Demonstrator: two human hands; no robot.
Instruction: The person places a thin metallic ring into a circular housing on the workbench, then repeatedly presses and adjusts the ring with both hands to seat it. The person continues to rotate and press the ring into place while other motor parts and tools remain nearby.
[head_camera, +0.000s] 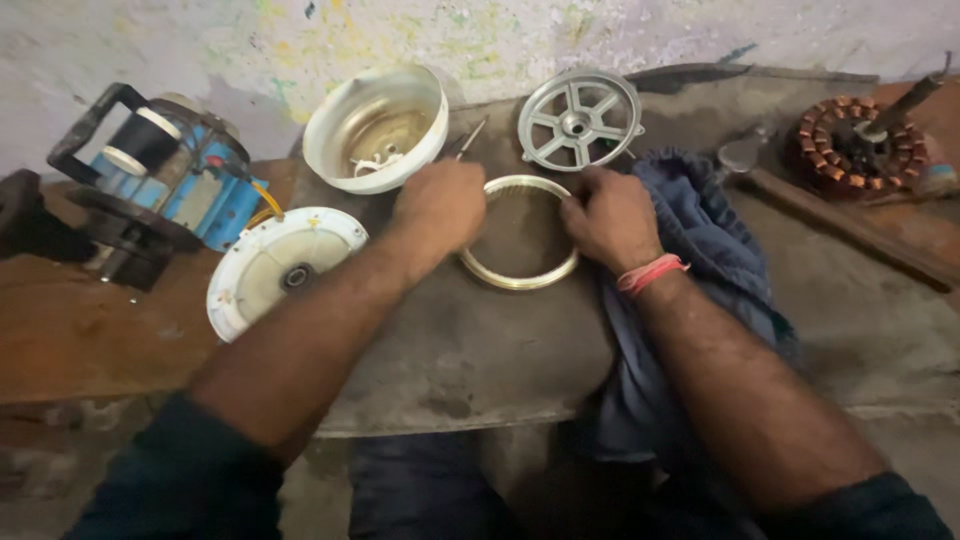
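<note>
While I'm watching the feed, both hands sit on the metal ring (519, 275), which lies flat on the grey table (450, 350) dead centre. Left hand (440, 205) is curled over the ring's rim at about 10 o'clock, grip closed down on it; a thin tool (470, 138) pokes out past the knuckles, can't tell if it's actually held. Right hand (610, 215) pinches the rim at 2 o'clock, fingers bent tight. Blue cloth (700, 260) lies under that wrist. White bowl-shaped cover (375, 125) at 11, spoked disc (580, 118) at 1.
</note>
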